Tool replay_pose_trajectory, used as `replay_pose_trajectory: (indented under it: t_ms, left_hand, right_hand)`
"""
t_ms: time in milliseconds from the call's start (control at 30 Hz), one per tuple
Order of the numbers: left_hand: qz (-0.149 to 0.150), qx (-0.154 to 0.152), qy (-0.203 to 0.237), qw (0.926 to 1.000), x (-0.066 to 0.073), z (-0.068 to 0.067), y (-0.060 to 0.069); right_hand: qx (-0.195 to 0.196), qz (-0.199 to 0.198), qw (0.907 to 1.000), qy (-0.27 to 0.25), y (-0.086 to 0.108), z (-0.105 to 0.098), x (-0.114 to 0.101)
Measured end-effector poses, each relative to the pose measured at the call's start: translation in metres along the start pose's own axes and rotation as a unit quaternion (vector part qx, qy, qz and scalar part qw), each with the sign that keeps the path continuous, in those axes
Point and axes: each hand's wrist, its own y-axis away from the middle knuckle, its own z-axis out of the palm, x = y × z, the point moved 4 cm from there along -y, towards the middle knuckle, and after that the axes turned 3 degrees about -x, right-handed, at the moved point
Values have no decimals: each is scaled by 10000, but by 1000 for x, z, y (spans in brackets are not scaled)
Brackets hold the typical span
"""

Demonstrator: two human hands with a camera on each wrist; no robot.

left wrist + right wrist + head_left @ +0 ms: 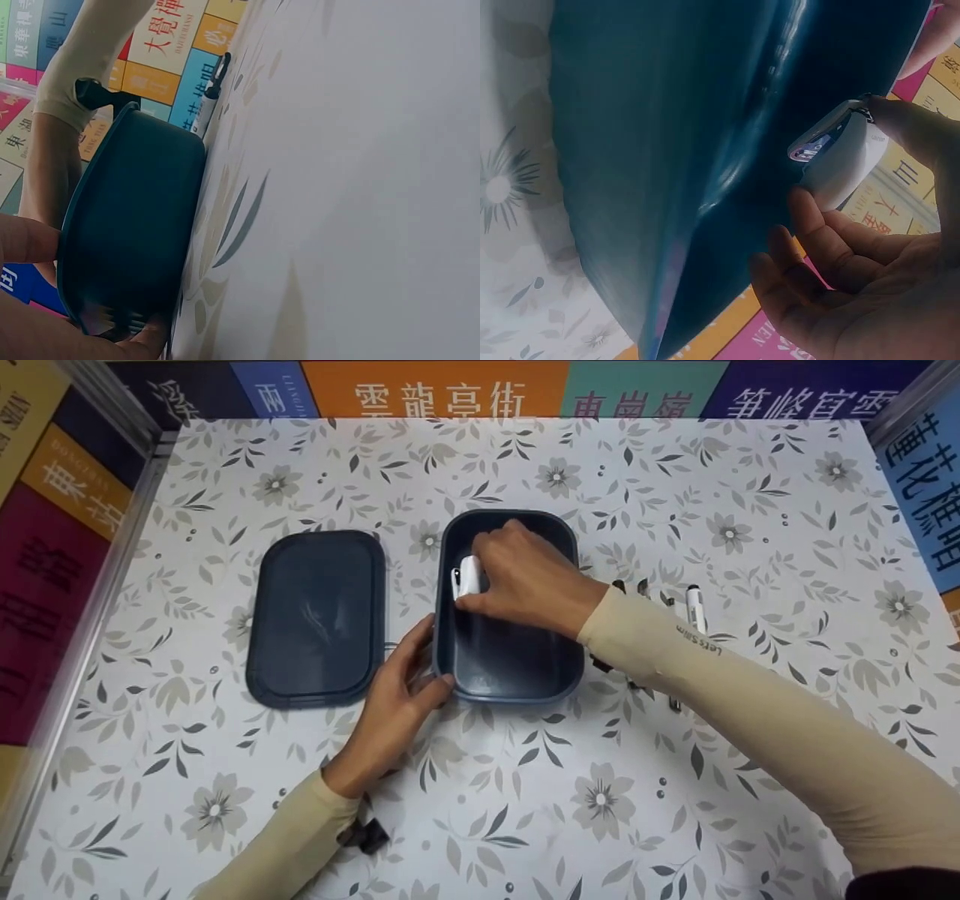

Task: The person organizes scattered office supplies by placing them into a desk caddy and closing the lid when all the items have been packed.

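A dark blue rectangular box (510, 675) stands uncovered on the patterned table. Inside its upper left part, the right hand (525, 577) pinches a small white object (469, 576) with a dark part at one end; thumb and fingers hold it in the right wrist view too, where the white object (847, 161) is seen close up beside the box wall (645, 150). The left hand (397, 705) holds the box's left side near the lower corner, thumb on the rim. In the left wrist view, the left thumb (28, 240) touches the rim of the box (135, 217).
Left of the box lies a dark blue flat lid (319, 619). Right of it, partly under the right forearm, are a white marker (696, 607) with a black cap and several thin dark items (675, 703). Printed panels (435, 390) border the table.
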Motion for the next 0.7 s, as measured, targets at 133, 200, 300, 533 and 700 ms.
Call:
replay_pose_trajectory:
  t_ms: [133,200,300,533,700]
  left_hand:
    - [-25,1,13,10000,0,-1,1]
    - [-64,-3,24,10000,0,-1,1]
    - [-110,-3,47,9999,-1,-2,2]
    - [-80,13,11,10000,-2,-2,1]
    - [-42,11,31,10000,-2,-2,0]
  right_hand:
    - [-62,-31,9999,157,-4,5,0]
    - [-95,-48,9996,259,-6,8,1]
    - [-169,-57,9989,441,-9,13,2]
    - [-220,-98,9964,818,-14,21,3]
    - [-162,-131,9942,1059,-14,23,2]
